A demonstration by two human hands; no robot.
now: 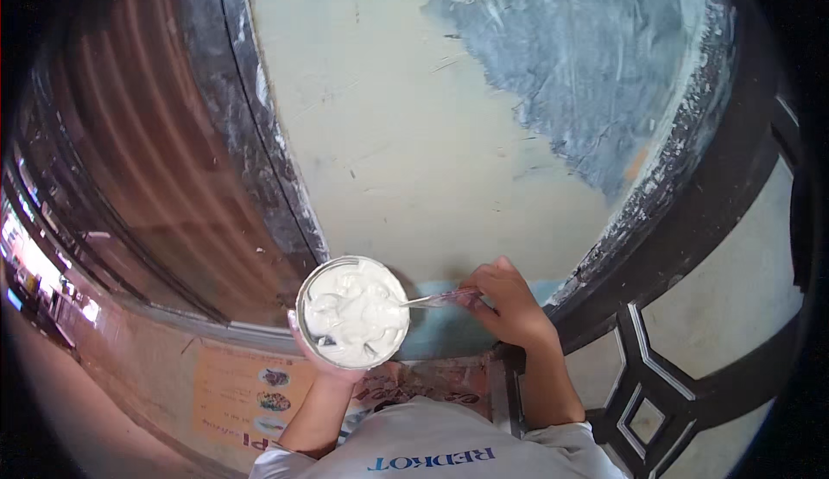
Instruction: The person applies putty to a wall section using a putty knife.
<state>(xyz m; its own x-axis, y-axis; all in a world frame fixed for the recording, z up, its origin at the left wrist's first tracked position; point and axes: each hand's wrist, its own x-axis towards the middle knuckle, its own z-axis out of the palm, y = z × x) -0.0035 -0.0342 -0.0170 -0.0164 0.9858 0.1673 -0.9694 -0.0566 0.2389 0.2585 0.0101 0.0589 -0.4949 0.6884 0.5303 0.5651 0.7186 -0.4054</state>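
Note:
A round white tub rests in my left hand, whose fingers curl around its side and underside. Thick white paste, like wall filler, fills the tub in soft, uneven folds. My right hand is closed on the handle of a putty knife. Its thin metal end reaches over the tub's right rim and touches the paste; whether the tip is sunk in it I cannot tell. Beyond both hands stands a cream wall panel with a rough grey-blue patch at upper right.
Dark, paint-flecked frames border the panel, the left frame and the right frame. Brown slatted boards stand at left. A dark lattice grille is at lower right. An orange printed sheet lies low at left.

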